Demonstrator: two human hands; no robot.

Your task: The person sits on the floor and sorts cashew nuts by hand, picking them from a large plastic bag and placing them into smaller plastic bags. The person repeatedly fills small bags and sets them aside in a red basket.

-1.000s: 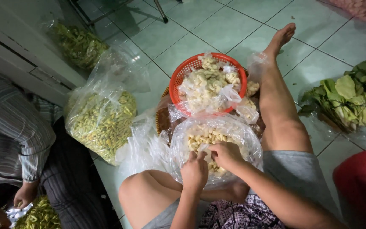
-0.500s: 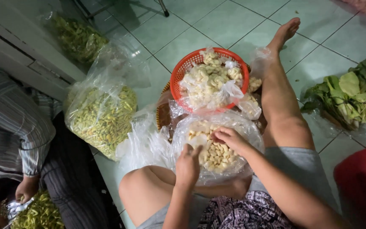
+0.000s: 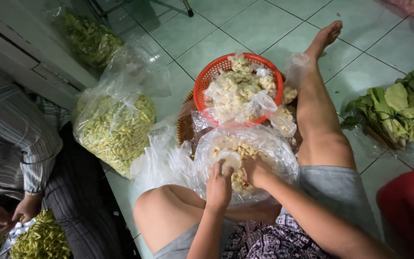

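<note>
A: Report the position of the hands.

B: Both hands are inside the mouth of the clear plastic bag (image 3: 269, 148) resting between the person's knees; the left hand (image 3: 220, 186) is curled, fingers closed on a pale round piece (image 3: 229, 158) at the top of the contents; the right hand (image 3: 256, 171) lies just beside it, fingers bent down into the pale peeled pieces (image 3: 239, 178); whether it grips anything, I cannot tell.

A: Location of the bag relative to the basket?

B: The bag sits directly in front of the red plastic basket (image 3: 206, 82) and touches it; the basket holds more pale pieces in thin plastic and rests on the tiled floor (image 3: 245, 29) beside the person's outstretched right leg (image 3: 319, 110).

A: Surrounding items?

B: To the left, a large clear bag of yellow-green pods (image 3: 116, 127); farther back, a second such bag (image 3: 89, 41) against the wall; to the right, a pile of leafy greens (image 3: 398, 112) on the floor; at lower right, a red container (image 3: 408, 211), partly cut off.

A: Other persons?

B: One, at far left, in a striped sleeve (image 3: 15, 144); that person's hand (image 3: 25, 208) rests above a heap of pods (image 3: 39, 240).
</note>
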